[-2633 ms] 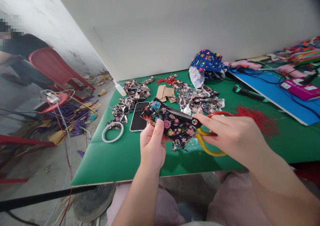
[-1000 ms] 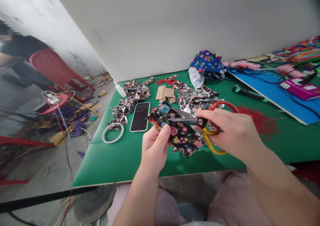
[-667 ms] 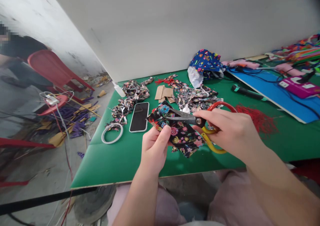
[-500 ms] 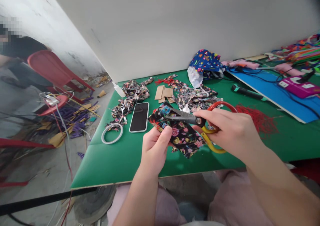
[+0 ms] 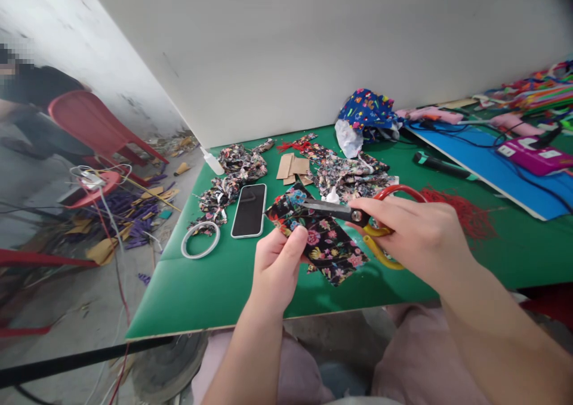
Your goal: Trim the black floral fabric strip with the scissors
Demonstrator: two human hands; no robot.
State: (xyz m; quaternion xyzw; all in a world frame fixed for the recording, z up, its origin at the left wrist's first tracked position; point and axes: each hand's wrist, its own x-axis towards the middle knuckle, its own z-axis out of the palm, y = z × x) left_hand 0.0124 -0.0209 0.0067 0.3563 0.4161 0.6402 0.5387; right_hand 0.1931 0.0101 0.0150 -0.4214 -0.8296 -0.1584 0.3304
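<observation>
My left hand (image 5: 281,268) pinches a black floral fabric piece (image 5: 333,244) between thumb and fingers, above the green table. In my right hand (image 5: 418,232) are scissors (image 5: 333,209) with one red and one yellow handle. Their dark blades point left and lie across the upper part of the fabric, looking nearly closed. Just behind the fabric, a white-tipped bottle (image 5: 332,195) is partly hidden. Brown cardboard pieces (image 5: 293,167) lie farther back, between two heaps of floral fabric (image 5: 342,175).
A phone (image 5: 249,211) and a white tape ring (image 5: 200,240) lie left on the green table (image 5: 215,297). A small bottle (image 5: 213,161) stands near its left edge. At right are red threads (image 5: 465,217), a blue board (image 5: 505,184) and a magenta device (image 5: 535,154). A person (image 5: 40,107) sits far left.
The scissor blades have closed together over the fabric, and the yellow handle has swung up toward the red one. My left hand and the fabric have hardly moved.
</observation>
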